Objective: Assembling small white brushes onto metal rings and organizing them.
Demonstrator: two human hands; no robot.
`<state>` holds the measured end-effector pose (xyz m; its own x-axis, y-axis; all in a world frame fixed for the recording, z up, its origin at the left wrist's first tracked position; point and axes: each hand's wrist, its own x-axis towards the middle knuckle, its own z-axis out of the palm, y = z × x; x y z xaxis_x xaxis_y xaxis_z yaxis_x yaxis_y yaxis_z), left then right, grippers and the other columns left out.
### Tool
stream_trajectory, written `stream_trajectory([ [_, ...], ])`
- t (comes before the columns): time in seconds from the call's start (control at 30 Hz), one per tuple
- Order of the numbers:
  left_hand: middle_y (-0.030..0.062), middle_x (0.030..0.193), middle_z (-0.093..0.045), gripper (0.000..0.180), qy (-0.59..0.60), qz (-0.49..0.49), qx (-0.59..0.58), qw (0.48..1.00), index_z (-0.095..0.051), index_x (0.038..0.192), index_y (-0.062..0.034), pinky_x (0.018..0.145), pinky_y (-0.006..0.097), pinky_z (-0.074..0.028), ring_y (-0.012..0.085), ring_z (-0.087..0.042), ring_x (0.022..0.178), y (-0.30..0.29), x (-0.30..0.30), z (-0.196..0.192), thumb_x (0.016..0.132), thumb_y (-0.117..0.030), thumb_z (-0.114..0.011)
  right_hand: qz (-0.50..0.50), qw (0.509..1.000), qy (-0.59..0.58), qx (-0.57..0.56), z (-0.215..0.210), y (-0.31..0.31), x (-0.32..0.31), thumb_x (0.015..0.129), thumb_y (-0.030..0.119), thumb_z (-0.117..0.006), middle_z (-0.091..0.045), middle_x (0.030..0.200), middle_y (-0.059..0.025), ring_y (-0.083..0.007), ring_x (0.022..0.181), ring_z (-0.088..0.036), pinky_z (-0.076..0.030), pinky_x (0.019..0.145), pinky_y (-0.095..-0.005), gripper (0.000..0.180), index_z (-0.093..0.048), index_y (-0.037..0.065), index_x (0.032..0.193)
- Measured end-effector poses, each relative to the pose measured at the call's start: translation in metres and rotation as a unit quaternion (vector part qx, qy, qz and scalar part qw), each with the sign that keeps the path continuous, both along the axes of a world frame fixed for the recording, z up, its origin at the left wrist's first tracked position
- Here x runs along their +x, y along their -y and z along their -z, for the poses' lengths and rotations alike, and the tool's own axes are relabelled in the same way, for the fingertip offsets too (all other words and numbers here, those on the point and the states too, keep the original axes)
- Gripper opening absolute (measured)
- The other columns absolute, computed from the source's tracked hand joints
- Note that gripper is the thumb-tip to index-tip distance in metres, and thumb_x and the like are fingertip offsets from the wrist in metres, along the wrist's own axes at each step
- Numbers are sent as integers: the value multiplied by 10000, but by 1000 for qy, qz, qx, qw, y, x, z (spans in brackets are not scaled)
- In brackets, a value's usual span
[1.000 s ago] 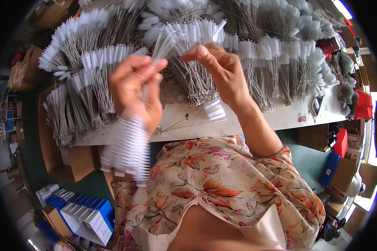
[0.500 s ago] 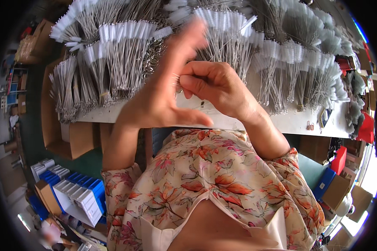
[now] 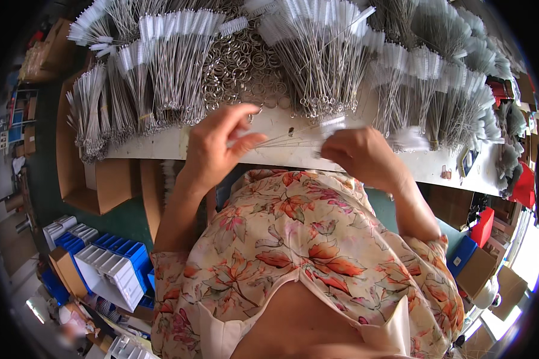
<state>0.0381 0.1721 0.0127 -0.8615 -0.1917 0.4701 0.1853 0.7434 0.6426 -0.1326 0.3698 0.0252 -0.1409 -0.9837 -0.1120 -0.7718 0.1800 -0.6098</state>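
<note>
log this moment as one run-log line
left hand: open, near metal rings | right hand: blurred, hold unclear | wire brushes: bunched on white table

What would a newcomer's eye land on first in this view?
Probably the white-bristled wire brushes, massed in bunches across the white table. Next, the heap of shiny metal rings left of the picture's centre, between two big bunches. Lower down, the left hand and right hand are over the table's near edge, with a bright flower-patterned garment below.
</note>
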Motion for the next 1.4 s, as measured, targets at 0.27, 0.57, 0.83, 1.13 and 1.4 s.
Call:
stream_trajectory([
  [0.27, 90, 702, -583, 138, 190, -173, 52, 965, -541, 746, -8, 515, 286, -426, 130, -563, 609, -8, 33, 55, 811, -109, -610, 68, 992, 29, -100, 33, -10, 25, 780, 87, -618, -600, 726, -104, -267, 634, -596, -477, 583, -346, 76, -637, 30, 828],
  [0.57, 95, 1003, -588, 159, 26, -11, 273, 962, -607, 973, -1, 642, 202, -496, 66, -559, 759, 31, 6, -25, 820, 24, -571, 14, 956, 189, -225, 7, 75, 35, 773, 103, -626, -616, 815, -76, -229, 702, -591, -471, 602, -331, 81, -632, 40, 823],
  [0.83, 169, 1036, -562, 223, 52, 70, 203, 975, -607, 951, 44, 721, 244, -513, 200, -626, 854, 34, -11, -64, 762, 122, -518, 67, 878, 466, -83, -16, 72, 19, 845, 164, -610, -590, 726, -15, -50, 586, -492, -405, 505, -201, 157, -624, 12, 878],
  [1.13, 126, 980, -588, 241, 19, 82, 178, 980, -636, 952, 32, 671, 228, -533, 173, -633, 815, 36, -25, -69, 744, 122, -555, 58, 836, 540, -80, -18, 74, 11, 862, 168, -591, -560, 712, 9, -51, 590, -469, -393, 511, -194, 162, -616, 8, 851],
  [1.4, 218, 1003, -577, 340, -45, 69, 152, 985, -554, 1049, 116, 726, 295, -536, 264, -640, 823, 24, -29, -72, 714, 151, -507, 22, 826, 541, -158, -23, 72, 1, 866, 163, -583, -545, 704, 1, -62, 589, -479, -388, 517, -189, 158, -632, 13, 880],
])
